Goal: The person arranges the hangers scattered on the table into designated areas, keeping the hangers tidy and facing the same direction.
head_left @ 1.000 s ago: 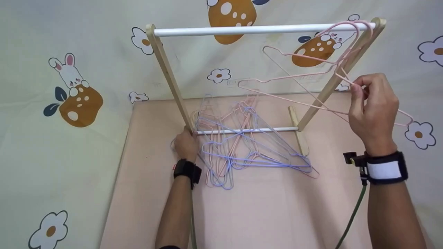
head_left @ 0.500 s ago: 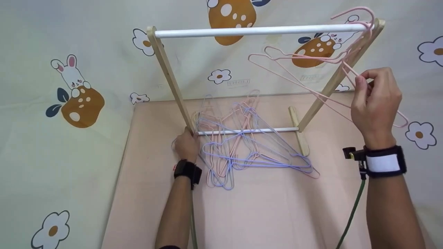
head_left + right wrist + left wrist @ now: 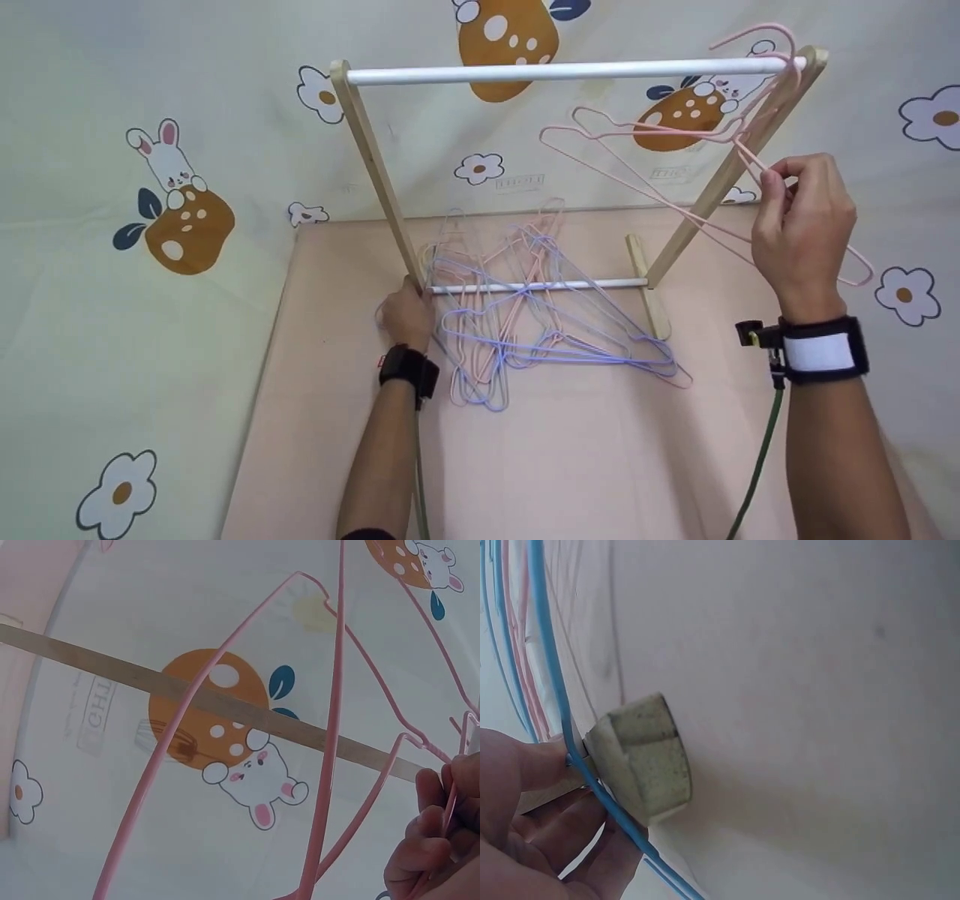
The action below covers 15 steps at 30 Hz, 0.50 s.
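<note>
Well, the pink hanger (image 3: 332, 727) is up by the right end of the white rail (image 3: 555, 72), one arm pinched between the right hand's (image 3: 806, 232) thumb and curled fingers. It looks light, springy, perhaps slick — best held near the neck. The right post (image 3: 679, 244) crowds it; there's room leftward, above the tangled hangers (image 3: 525, 288). The left hand (image 3: 409, 319) grips the left post (image 3: 378, 176) low down.

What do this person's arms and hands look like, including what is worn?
The left hand and right hand are bare. The left wrist's black band has a small red tag; the right wrist's black band has a white rectangular patch and black device. A green cable trails from each wrist.
</note>
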Each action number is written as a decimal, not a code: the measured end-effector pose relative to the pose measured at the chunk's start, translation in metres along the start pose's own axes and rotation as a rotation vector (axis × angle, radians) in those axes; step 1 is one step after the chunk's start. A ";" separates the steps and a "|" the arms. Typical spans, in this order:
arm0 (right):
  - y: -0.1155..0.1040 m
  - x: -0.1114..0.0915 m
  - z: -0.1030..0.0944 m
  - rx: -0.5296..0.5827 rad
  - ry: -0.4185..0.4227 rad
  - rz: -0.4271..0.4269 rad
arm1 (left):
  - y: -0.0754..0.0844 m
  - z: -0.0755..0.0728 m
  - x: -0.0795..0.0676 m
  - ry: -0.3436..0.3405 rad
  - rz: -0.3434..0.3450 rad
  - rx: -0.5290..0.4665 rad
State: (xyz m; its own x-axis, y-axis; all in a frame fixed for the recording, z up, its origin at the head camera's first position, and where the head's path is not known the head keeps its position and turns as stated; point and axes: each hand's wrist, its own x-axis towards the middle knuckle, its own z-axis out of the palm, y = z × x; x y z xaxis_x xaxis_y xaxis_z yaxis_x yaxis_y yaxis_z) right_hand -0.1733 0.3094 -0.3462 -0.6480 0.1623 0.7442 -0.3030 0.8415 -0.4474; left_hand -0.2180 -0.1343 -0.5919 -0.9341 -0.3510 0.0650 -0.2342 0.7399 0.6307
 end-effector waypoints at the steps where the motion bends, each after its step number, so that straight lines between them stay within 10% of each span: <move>1: 0.000 0.000 0.000 -0.003 -0.001 -0.005 | 0.000 0.000 0.000 0.000 0.005 0.003; 15: -0.004 -0.009 0.006 -0.002 -0.015 0.043 | -0.003 -0.001 0.000 0.007 0.038 -0.003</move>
State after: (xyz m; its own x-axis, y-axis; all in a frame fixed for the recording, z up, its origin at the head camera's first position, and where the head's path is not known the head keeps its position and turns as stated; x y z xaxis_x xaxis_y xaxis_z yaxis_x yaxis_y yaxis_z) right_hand -0.1703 0.3015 -0.3545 -0.6705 0.1907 0.7170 -0.2734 0.8349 -0.4777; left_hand -0.2172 -0.1373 -0.5935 -0.9403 -0.3270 0.0939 -0.1983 0.7510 0.6298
